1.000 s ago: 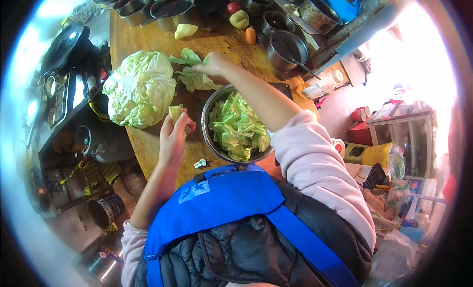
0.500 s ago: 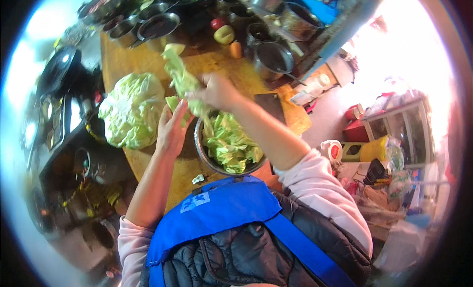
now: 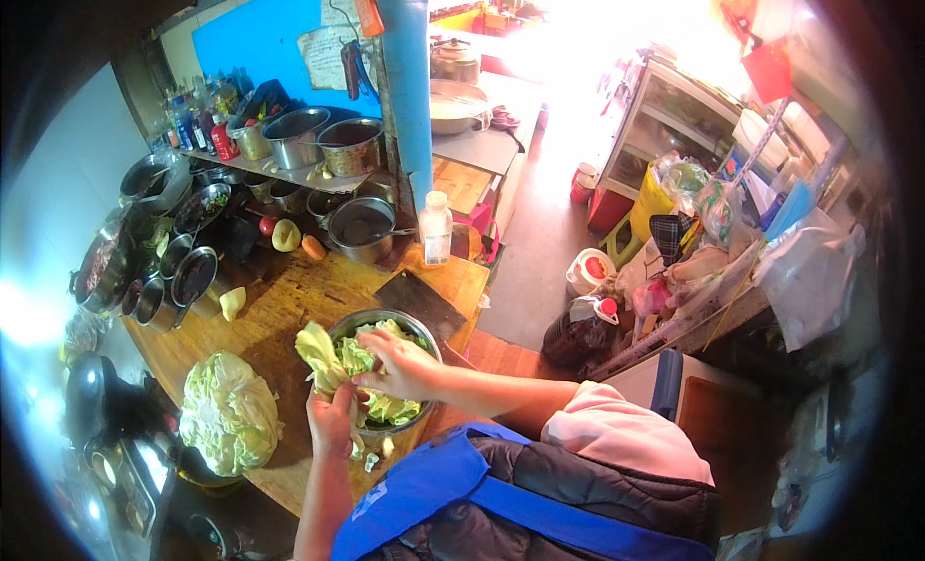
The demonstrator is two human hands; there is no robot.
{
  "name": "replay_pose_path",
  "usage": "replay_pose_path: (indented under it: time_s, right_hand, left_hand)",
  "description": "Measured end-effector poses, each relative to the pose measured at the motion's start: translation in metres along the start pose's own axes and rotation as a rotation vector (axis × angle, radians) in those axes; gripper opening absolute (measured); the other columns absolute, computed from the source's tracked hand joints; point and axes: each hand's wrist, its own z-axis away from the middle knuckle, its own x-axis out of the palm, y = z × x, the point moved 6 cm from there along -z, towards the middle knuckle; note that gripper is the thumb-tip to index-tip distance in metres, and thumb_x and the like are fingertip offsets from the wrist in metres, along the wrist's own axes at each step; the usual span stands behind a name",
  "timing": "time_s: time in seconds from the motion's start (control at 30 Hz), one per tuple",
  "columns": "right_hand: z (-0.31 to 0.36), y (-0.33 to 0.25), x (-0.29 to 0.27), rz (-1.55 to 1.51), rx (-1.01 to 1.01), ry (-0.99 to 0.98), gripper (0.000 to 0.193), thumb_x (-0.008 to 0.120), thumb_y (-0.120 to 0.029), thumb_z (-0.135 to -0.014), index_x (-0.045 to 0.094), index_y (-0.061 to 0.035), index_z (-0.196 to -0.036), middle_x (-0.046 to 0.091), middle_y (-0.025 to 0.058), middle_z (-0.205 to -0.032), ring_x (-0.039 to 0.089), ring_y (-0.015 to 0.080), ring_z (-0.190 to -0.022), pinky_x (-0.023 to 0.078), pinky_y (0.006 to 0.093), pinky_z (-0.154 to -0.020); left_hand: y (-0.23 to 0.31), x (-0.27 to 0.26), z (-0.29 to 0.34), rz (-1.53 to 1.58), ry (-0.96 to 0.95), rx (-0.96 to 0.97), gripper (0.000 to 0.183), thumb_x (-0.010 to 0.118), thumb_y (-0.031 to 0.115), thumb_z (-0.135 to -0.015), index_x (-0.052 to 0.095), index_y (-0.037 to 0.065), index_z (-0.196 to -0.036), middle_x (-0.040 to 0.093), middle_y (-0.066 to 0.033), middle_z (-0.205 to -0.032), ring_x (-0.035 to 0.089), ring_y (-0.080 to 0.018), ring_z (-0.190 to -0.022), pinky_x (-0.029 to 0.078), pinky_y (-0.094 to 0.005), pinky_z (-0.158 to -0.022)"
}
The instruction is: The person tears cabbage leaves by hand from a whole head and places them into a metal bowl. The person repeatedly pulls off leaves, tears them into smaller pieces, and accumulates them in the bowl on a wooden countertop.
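My left hand (image 3: 332,421) is closed on the lower part of a pale green cabbage leaf (image 3: 316,353), at the left side of a metal bowl (image 3: 433,337). Above the bowl, my right hand (image 3: 397,364) grips the same leaf with fingers bent, close to the left thumb. Torn cabbage leaves (image 3: 393,411) lie in the bowl, partly hidden under my hands. To the left of my hands, a large cabbage head (image 3: 228,412) rests on the wooden table (image 3: 279,315).
A dark flat board (image 3: 420,304) lies beyond the bowl, with a white bottle (image 3: 436,229) behind it. Pots and pans (image 3: 196,275) crowd the table's far left. A metal saucepan (image 3: 363,228) stands under a shelf. A dark jug (image 3: 581,332) stands on the floor at right.
My view has swung toward the right and the room beyond. My right hand has come down with the leaf from over the table to the bowl, and both hands now meet on it.
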Motion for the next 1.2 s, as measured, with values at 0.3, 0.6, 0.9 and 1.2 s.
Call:
replay_pose_path:
  time_s: [0.3,0.6,0.9,1.2]
  right_hand:
    - [-0.018,-0.016,0.049,-0.624,0.028,0.049,0.018,0.055,-0.015,-0.100,0.061,0.0020,-0.104,0.065,0.0093,-0.075,0.066,0.0178,-0.074,0.053,0.0342,-0.069]
    - [-0.037,0.006,0.058,-1.263,0.548,-0.153,0.019,0.049,-0.021,-0.101,0.054,-0.0039,-0.095,0.043,-0.0010,-0.063,0.044,0.0104,-0.055,0.039,0.0298,-0.051]
    - [-0.067,0.025,0.013,-0.139,0.004,0.009,0.029,0.057,-0.030,-0.099,0.060,-0.0016,-0.101,0.061,0.0126,-0.070,0.062,0.0208,-0.068,0.047,0.0411,-0.061]
    - [-0.015,0.042,0.077,-0.807,0.394,-0.195,0.051,0.063,-0.038,-0.097,0.050,-0.0021,-0.131,0.062,0.0064,-0.115,0.056,0.0118,-0.107,0.048,0.0276,-0.088]
  left_hand:
    - [-0.002,0.020,0.011,-0.047,-0.106,-0.002,0.054,0.068,0.007,-0.089,0.040,0.006,-0.134,0.062,-0.0076,-0.102,0.063,-0.0133,-0.077,0.052,-0.0278,-0.063]
    - [0.001,0.016,0.006,-0.412,-0.201,-0.068,0.024,0.055,0.022,-0.100,0.061,-0.001,-0.094,0.064,-0.0070,-0.071,0.061,-0.0182,-0.061,0.045,-0.0315,-0.055]
    - [0.014,-0.002,-0.011,-0.661,-0.003,0.207,0.024,0.056,0.022,-0.098,0.063,-0.001,-0.093,0.064,-0.0096,-0.071,0.063,-0.0222,-0.066,0.048,-0.0362,-0.063]
    - [-0.004,0.008,-0.026,-0.873,-0.091,0.512,0.073,0.065,0.001,-0.086,0.030,0.002,-0.150,0.053,-0.0163,-0.128,0.054,-0.0256,-0.117,0.045,-0.0346,-0.098]
